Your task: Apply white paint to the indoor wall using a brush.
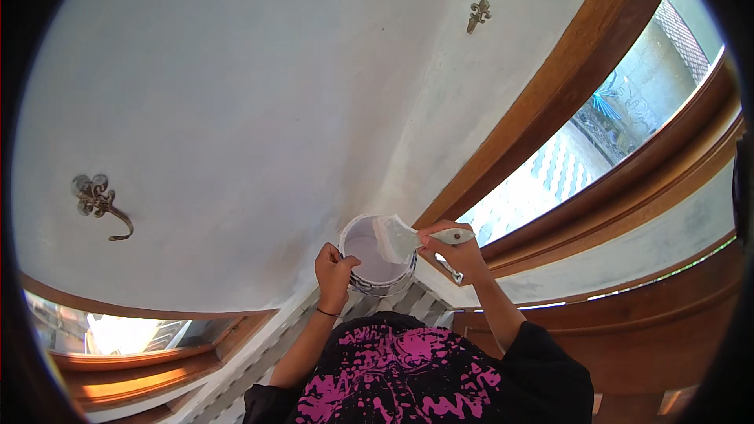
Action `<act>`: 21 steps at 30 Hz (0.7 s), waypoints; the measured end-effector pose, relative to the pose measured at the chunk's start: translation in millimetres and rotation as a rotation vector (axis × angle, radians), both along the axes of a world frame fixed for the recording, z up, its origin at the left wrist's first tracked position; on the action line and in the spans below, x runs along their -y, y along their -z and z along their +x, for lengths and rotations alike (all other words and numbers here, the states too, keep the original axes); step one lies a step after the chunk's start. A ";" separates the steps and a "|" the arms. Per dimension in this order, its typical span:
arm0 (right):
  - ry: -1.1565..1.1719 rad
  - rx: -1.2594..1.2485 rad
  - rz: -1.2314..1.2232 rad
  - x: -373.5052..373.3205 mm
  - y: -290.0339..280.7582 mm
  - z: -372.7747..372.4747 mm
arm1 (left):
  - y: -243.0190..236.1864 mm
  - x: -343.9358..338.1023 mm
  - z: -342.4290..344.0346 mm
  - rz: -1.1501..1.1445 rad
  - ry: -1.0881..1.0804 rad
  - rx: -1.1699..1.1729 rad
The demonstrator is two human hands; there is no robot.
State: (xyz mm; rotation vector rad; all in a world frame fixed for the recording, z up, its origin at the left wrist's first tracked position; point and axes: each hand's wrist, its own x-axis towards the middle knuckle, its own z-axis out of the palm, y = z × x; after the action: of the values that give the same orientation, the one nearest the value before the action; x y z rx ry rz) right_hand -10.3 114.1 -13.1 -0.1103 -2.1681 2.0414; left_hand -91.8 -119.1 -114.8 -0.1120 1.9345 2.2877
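My left hand grips the rim of a paint bucket, its thumb hooked over the inside edge. Pale paint covers the inside of the bucket. In my right hand is a wide paintbrush, held by its pale handle near the head. The brush is tilted over the bucket's right side, with its paint-coated bristles inside the opening. Whether the bristle tips touch the paint surface, I cannot tell.
A pale wall rises ahead, meeting another at a corner. Metal wall hooks stick out at left and upper right. A wooden window frame runs close on the right. A smaller window is low at left, above tiled floor.
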 end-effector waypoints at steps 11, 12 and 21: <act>-0.078 0.128 0.189 -6.8 61.5 -15.7 | 62.1 -10.4 6.6 -0.128 -0.089 0.059; -0.060 0.140 0.107 -8.1 69.5 -19.5 | 65.5 -14.6 4.1 -0.136 -0.110 0.058; 0.085 0.157 0.014 -6.4 25.7 -26.4 | 65.9 -12.7 0.2 -0.289 -0.119 0.056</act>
State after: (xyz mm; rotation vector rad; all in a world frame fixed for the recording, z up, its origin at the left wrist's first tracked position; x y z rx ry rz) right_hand -36.7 120.5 -38.8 -0.3657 -2.2249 2.0332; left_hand -91.6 -106.3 -180.7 -0.3262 2.2727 2.0304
